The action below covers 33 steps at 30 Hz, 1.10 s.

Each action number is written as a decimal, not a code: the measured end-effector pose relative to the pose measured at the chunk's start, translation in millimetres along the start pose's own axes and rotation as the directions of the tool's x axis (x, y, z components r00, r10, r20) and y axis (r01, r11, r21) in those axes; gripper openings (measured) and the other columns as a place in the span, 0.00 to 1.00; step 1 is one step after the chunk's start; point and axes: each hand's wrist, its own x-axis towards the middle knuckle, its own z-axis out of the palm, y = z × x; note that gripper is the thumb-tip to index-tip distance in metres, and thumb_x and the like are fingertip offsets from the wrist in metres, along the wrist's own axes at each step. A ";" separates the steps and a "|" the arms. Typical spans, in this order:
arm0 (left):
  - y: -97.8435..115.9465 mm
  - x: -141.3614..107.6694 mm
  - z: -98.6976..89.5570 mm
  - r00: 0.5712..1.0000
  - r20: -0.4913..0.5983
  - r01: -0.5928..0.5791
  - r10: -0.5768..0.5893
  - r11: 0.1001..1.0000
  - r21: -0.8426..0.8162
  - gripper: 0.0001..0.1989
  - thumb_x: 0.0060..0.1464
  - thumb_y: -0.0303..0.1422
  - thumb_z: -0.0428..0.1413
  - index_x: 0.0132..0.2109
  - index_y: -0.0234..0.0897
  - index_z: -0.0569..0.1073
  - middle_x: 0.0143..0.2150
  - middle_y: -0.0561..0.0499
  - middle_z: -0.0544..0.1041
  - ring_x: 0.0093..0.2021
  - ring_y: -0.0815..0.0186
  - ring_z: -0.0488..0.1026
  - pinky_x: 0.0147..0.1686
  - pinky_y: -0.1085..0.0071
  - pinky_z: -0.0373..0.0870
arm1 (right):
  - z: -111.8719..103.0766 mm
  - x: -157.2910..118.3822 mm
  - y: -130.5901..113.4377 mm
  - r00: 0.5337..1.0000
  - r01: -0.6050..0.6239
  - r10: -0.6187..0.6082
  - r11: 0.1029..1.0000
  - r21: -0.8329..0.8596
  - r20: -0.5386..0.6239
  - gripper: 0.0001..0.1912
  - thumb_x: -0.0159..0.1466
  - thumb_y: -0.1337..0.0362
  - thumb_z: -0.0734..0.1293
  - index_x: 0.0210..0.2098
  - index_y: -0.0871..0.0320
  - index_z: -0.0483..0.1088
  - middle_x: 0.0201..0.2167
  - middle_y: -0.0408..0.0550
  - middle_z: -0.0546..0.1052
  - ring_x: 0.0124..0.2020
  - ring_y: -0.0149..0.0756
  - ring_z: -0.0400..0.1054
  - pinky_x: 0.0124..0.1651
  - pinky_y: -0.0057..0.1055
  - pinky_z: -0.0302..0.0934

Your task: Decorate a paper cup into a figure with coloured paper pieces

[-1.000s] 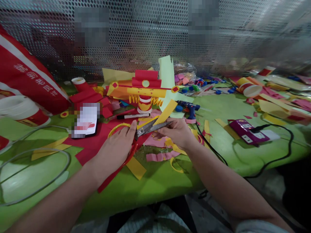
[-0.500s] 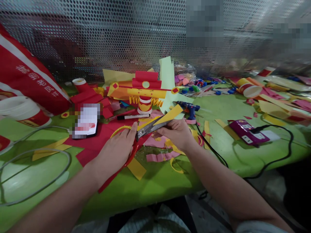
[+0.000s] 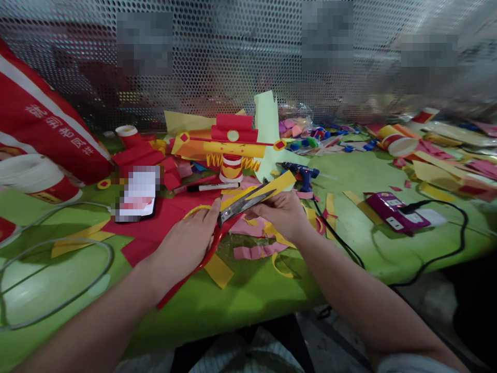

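Note:
My left hand (image 3: 194, 233) is closed round the handles of a pair of scissors (image 3: 235, 207), one loop yellow and the other red. The blades point up and right, slightly apart, at a yellow paper strip (image 3: 282, 181). Pinched in my right hand (image 3: 281, 215) is the lower end of that strip, its upper end sticking up past the blades. Behind the hands stands a paper figure (image 3: 233, 147) with a red hat, yellow fringes and a cup body. A black and white marker (image 3: 213, 186) lies before it.
On the left are a phone (image 3: 137, 194), a white cable (image 3: 108, 248), a large cup (image 3: 46, 178) and a red bag (image 3: 50, 114). A blue glue gun (image 3: 305, 173) and a purple power socket (image 3: 399, 211) lie to the right. Paper scraps cover the green table (image 3: 264, 290).
The scissor blades have opened a little wider, and the yellow strip has shifted slightly to the right. Both hands are almost where they were.

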 end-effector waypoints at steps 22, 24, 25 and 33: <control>-5.6 0.1 -4.1 0.998 0.054 0.020 -0.018 0.999 -0.034 0.28 0.54 0.23 0.39 0.63 0.30 0.51 0.49 0.38 0.72 0.45 0.57 0.72 0.42 0.62 0.69 | -3.8 4.1 0.8 0.998 -0.057 0.055 0.991 0.118 0.021 0.09 0.44 0.62 0.69 0.23 0.59 0.67 0.20 0.40 0.72 0.21 0.30 0.70 0.27 0.31 0.69; -5.4 0.0 -4.6 0.998 0.056 0.021 -0.018 0.999 -0.039 0.28 0.54 0.23 0.39 0.63 0.30 0.51 0.50 0.38 0.72 0.46 0.56 0.72 0.42 0.61 0.69 | -4.1 4.4 1.6 0.998 -0.053 0.051 0.992 0.116 0.022 0.08 0.45 0.63 0.69 0.23 0.59 0.67 0.20 0.40 0.72 0.21 0.30 0.70 0.28 0.31 0.69; -5.2 0.0 -4.7 0.998 0.058 0.020 -0.017 0.999 -0.045 0.28 0.54 0.22 0.39 0.63 0.30 0.51 0.50 0.37 0.72 0.46 0.56 0.72 0.42 0.61 0.69 | -4.2 4.4 1.8 0.999 -0.049 0.047 0.993 0.112 0.020 0.08 0.45 0.63 0.69 0.23 0.59 0.67 0.20 0.40 0.72 0.21 0.30 0.70 0.28 0.31 0.69; -0.9 -0.2 -0.1 0.998 0.063 0.013 -0.001 0.979 -0.204 0.26 0.56 0.24 0.39 0.62 0.29 0.52 0.49 0.38 0.72 0.44 0.57 0.72 0.42 0.61 0.69 | -1.4 2.1 1.9 1.000 0.017 -0.017 1.000 0.014 -0.010 0.08 0.46 0.62 0.68 0.26 0.59 0.70 0.22 0.42 0.74 0.23 0.32 0.70 0.30 0.31 0.68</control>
